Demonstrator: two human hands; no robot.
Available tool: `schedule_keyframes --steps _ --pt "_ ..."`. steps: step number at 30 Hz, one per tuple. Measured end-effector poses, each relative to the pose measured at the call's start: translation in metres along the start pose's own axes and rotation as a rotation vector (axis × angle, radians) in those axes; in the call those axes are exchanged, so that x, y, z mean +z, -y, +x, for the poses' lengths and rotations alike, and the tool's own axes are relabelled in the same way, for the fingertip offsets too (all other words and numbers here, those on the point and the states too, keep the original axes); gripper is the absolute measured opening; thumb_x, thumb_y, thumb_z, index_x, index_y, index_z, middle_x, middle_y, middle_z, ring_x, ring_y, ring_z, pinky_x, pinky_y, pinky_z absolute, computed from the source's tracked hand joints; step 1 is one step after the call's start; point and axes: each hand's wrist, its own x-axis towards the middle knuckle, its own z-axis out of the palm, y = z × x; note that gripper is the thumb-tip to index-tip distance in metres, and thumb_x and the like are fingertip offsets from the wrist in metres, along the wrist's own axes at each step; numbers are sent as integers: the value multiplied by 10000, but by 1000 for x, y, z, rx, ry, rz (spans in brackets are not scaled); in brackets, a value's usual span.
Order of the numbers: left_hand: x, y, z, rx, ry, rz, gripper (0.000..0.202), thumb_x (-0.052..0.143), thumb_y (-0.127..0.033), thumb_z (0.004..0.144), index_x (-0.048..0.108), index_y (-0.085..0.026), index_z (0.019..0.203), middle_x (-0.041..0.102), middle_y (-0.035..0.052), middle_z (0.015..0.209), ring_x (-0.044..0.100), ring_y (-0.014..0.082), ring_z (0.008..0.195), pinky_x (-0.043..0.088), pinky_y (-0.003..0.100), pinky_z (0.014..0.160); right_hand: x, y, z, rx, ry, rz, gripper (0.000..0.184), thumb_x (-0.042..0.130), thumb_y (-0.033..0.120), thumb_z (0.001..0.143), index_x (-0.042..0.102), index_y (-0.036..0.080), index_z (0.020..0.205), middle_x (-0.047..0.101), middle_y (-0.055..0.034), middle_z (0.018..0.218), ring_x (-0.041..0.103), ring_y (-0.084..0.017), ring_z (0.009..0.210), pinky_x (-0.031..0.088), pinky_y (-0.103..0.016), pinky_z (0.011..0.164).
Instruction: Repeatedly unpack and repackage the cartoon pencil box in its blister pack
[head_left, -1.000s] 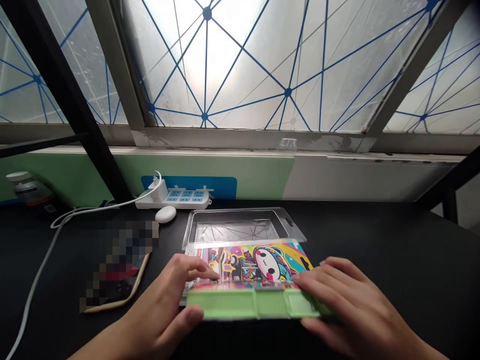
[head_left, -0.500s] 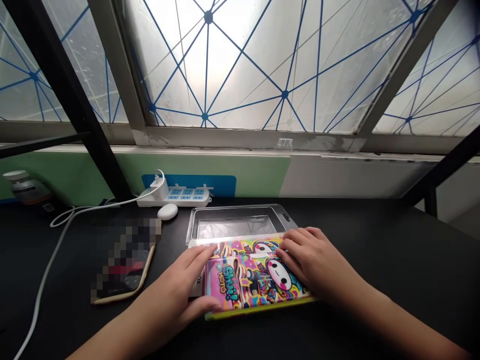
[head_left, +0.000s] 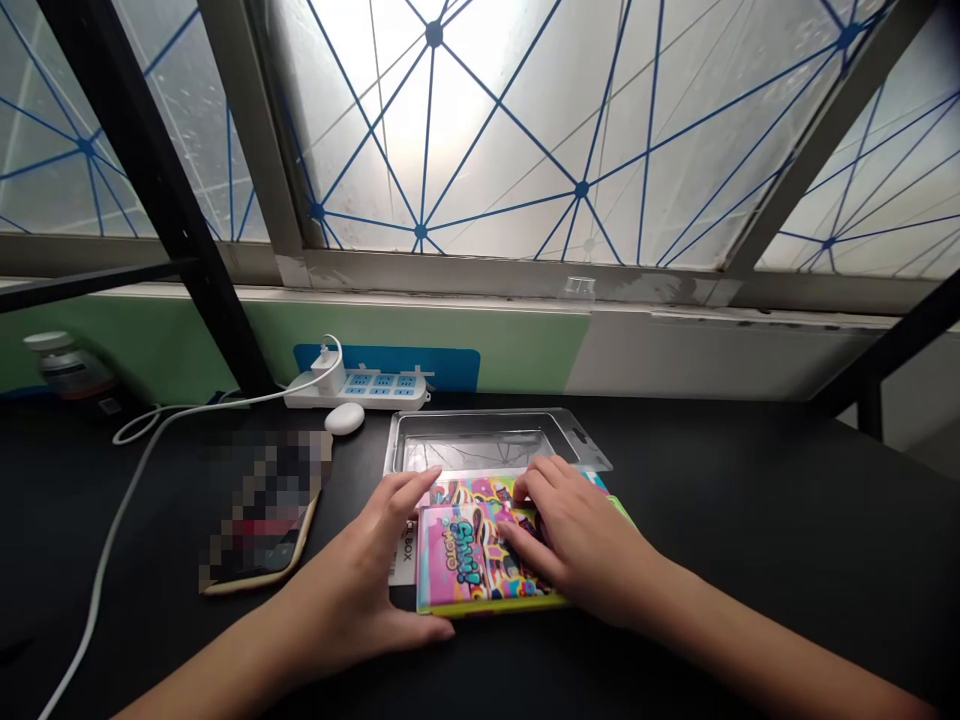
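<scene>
A colourful cartoon-printed case (head_left: 465,565) with a green edge lies flat on the black table (head_left: 750,520), on top of a printed card insert. My left hand (head_left: 360,580) rests at its left end, fingers stretched along the side, thumb against the near corner. My right hand (head_left: 577,540) lies palm down on the lid, fingers spread and pressing on it. Just beyond stands an empty clear plastic blister tray (head_left: 480,445).
A phone (head_left: 262,520) lies left of the case. Behind it are a white power strip (head_left: 360,388) with a plugged charger, a white cable (head_left: 135,480) and a small white oval case (head_left: 345,418). A bottle (head_left: 67,365) stands far left under the window.
The green case was open towards me a second ago; its printed lid has come down flat. My right hand slid from the far edge onto the lid.
</scene>
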Motion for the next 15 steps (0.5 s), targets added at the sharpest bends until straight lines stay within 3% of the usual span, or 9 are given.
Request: schedule_keyframes --steps 6,15 --pt "-1 1 0 19 -12 -53 1224 876 -181 667 75 -481 1542 363 83 1496 592 279 1204 501 484 1049 2 -3 2 12 6 45 281 456 436 1009 540 186 911 554 -83 929 516 -261 870 447 -421 779" --pt "2 3 2 84 -53 -88 1219 855 -178 699 33 -460 1554 411 86 1421 602 269 1178 489 517 1053 6 -6 4 3 -43 34 286 464 441 1007 518 185 891 530 -83 937 489 -261 879 442 -438 800"
